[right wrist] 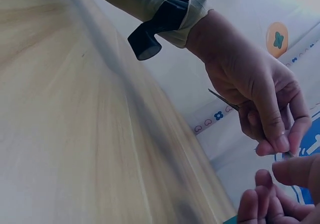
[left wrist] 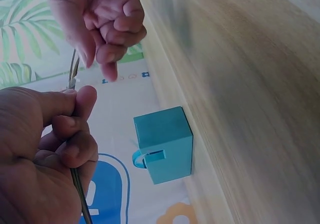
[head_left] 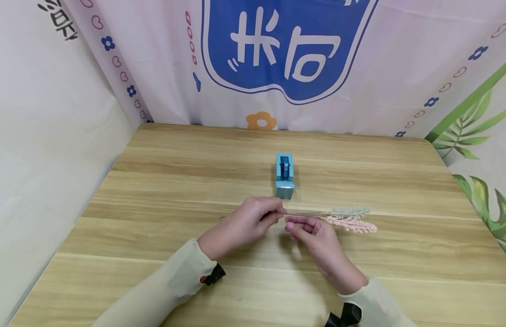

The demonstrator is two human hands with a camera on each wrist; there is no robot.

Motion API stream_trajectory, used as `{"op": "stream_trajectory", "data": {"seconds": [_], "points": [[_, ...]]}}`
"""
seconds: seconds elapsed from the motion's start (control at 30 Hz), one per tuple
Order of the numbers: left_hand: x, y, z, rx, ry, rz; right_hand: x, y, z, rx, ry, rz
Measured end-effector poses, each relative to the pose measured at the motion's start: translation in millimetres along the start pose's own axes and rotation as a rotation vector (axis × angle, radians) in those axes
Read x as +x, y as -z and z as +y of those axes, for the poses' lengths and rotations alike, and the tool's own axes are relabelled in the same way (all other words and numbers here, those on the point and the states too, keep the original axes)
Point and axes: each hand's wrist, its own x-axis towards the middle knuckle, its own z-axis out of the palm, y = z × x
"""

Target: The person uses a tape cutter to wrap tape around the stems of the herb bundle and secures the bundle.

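Two artificial flower stalks lie side by side, one with a pale green head (head_left: 351, 211) and one with a pink head (head_left: 352, 224). My left hand (head_left: 253, 217) pinches their thin stems (left wrist: 81, 196) between thumb and index finger, the other fingers curled around them. Close by is my right hand (head_left: 316, 240), its fingers loosely bent beside the stems. In the left wrist view its thumb and fingertips are apart, with nothing clear between them. A small shiny clear bit (left wrist: 73, 82) shows on the stems just above the left fingertips.
A blue tape dispenser (head_left: 284, 176) stands on the wooden table (head_left: 175, 181) just beyond the hands. Behind the table hangs a printed cloth (head_left: 167, 68). At the right is a leaf-patterned cloth (head_left: 481, 172).
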Motion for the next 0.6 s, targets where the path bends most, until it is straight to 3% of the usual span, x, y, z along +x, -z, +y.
{"op": "stream_trajectory", "data": {"seconds": [0.17,0.27,0.33,0.43,0.6], "points": [[-1.2,0.3,-0.3,0.017,-0.003,0.004,-9.5,10,-2,-0.186,0.068,-0.133],[-1.3,0.2,-0.7,0.028,-0.002,0.004,-17.5,17,-7,-0.323,0.175,-0.225],[-1.2,-0.1,-1.0,0.032,0.002,0.0,-23.6,19,-13,-0.411,0.272,-0.246],[-0.9,-1.2,-1.5,0.032,-0.002,0.001,-30.9,17,-22,-0.548,0.483,-0.17],[-1.5,-2.6,-1.5,0.027,-0.011,0.003,-27.6,13,-31,-0.791,0.911,0.07]]}}
